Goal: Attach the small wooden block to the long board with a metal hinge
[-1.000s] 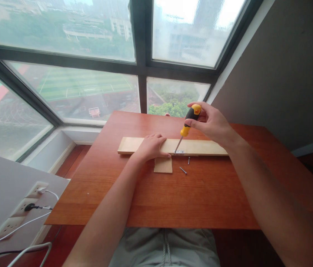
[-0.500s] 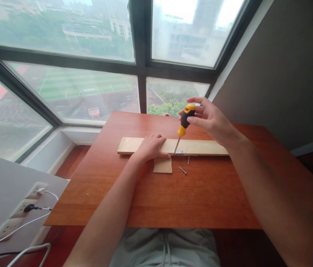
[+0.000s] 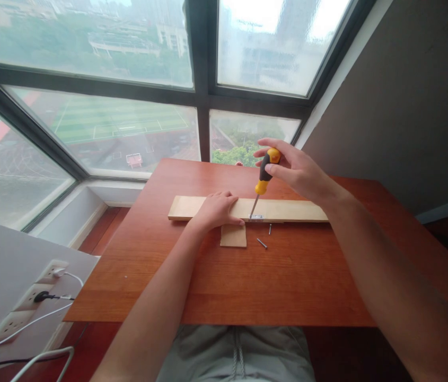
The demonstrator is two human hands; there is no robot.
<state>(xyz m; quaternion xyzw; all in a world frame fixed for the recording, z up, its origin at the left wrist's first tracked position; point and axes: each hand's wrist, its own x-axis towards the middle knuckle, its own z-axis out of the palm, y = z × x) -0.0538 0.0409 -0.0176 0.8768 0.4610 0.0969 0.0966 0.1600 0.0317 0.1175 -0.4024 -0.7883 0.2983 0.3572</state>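
A long pale wooden board (image 3: pixel 287 208) lies across the table. My left hand (image 3: pixel 219 208) presses down on it, fingers over the top and thumb at the near edge. Above the board my right hand (image 3: pixel 287 162) is closed around the handle of a yellow and black screwdriver (image 3: pixel 265 172), thumb in front, some fingers raised. The screwdriver leans with its tip down at a small metal plate (image 3: pixel 256 217) on the board's near edge. What the tip sits in is too small to make out. Two loose screws (image 3: pixel 262 243) lie in front of the board.
A small tan square piece (image 3: pixel 233 236) lies partly beside my left thumb. The reddish-brown table (image 3: pixel 224 292) stands against large windows (image 3: pixel 128 122). To the left, wall sockets (image 3: pixel 31 297) hold plugs with cables running past the table's edge.
The screwdriver's handle has turned a little in my right hand, and that hand's fingers have shifted slightly left. My left hand and the board stay put.
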